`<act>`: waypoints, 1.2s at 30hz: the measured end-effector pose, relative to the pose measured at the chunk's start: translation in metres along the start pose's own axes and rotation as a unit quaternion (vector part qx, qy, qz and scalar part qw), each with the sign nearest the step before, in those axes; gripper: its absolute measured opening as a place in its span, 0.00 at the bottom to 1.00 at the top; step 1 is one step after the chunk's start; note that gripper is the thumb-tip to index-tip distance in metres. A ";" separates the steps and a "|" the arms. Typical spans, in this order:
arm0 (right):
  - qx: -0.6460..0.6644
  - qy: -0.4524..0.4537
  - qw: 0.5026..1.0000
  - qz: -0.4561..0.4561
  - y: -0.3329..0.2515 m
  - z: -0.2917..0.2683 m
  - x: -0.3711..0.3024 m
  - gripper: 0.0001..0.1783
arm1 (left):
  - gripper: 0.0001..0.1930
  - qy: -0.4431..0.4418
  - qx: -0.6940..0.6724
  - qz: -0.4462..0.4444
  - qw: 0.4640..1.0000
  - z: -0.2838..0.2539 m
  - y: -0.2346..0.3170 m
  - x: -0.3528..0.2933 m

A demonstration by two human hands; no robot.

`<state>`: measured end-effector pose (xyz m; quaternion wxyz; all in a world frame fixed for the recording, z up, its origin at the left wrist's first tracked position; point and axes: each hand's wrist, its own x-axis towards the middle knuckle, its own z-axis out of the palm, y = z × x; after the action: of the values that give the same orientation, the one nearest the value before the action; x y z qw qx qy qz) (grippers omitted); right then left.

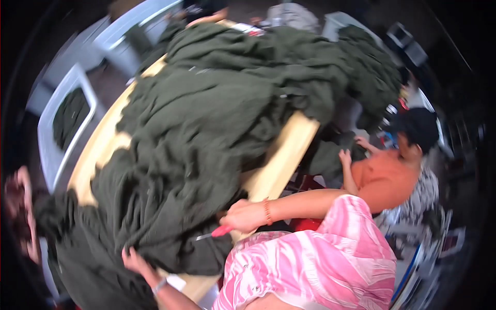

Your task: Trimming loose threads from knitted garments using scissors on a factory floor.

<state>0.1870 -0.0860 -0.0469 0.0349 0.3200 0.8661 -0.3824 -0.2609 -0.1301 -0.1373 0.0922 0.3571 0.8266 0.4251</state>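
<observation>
Dark green fabric [201, 111] lies in a large, rumpled heap over a light wooden table [283, 160]. Its near part hangs around the table's near left end. My left hand [135, 261] is closed on a fold of this cloth, fingers pinching its edge. To the right, my right hand [245, 216] is wrapped round a small tool with a pinkish-red handle [222, 230]. The tool's thin metal tip points left, over the fabric. Blur keeps me from telling its exact kind.
A person in an orange top [385, 178] handles green cloth at the right. White bins [47, 124] stand along the left, one with green cloth inside. Another person's arm [26, 206] shows at the far left, and someone [206, 15] is beyond the table.
</observation>
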 end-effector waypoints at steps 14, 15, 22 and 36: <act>-0.012 0.375 0.904 -0.204 0.009 -0.072 0.007 0.18 | 0.11 -0.354 -0.306 0.583 0.664 -0.006 0.341 -0.163; 0.319 0.372 0.862 -0.127 -0.008 -0.110 -0.011 0.20 | 0.12 -0.331 -0.264 0.634 0.647 -0.002 0.343 -0.161; 0.745 0.455 0.486 0.035 0.057 -0.311 -0.155 0.32 | 0.07 -0.241 -0.306 0.672 0.629 0.142 0.470 -0.167; -0.042 0.309 0.855 0.415 0.307 -0.361 -0.231 0.14 | 0.28 -0.405 0.018 0.508 0.760 0.488 0.449 -0.116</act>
<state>0.6155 0.1935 0.0813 -0.0654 0.7497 0.6341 -0.1776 0.2753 0.2752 -0.1131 0.1826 0.8648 0.4174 0.2110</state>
